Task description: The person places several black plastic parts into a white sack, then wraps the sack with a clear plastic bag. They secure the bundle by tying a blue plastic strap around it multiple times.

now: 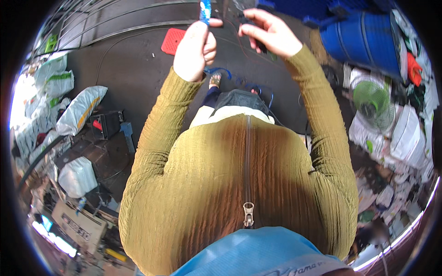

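Olive zip-front top (pixel 239 184) is nearest; beyond it, left hand (pixel 195 50) is clenched on a blue strip (pixel 205 10), right hand (pixel 269 32) pinched on a dark object (pixel 258 43) with red wire (pixel 244 48); careful alignment judged needed.

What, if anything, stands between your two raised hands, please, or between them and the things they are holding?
Nothing visible does. The left hand already grips a blue strip, the right hand already pinches a small dark part, and only open air and a thin red wire lie between them.
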Demonstrator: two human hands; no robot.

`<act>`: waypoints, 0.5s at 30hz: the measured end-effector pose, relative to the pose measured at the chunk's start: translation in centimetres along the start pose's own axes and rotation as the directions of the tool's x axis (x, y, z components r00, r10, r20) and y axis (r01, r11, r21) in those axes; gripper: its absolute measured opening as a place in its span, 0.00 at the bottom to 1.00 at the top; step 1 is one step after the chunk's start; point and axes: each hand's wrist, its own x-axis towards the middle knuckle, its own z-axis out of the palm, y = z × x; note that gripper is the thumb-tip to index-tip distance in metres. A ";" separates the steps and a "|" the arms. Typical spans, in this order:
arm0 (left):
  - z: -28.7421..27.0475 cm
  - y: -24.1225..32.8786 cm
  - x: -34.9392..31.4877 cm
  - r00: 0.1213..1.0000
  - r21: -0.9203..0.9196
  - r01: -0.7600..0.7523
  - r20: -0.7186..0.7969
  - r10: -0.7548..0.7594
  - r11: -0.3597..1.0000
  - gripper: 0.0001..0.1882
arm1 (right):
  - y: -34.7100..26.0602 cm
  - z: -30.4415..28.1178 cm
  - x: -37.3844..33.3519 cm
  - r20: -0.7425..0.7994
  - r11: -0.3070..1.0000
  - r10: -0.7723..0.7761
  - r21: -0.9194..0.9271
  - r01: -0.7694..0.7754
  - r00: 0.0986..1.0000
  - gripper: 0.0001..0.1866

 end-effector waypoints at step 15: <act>-2.9 4.2 -6.8 0.984 0.015 -0.162 -0.074 0.163 0.987 0.13 | -8.6 9.8 2.3 0.393 -0.160 -0.790 -0.874 0.459 0.471 0.25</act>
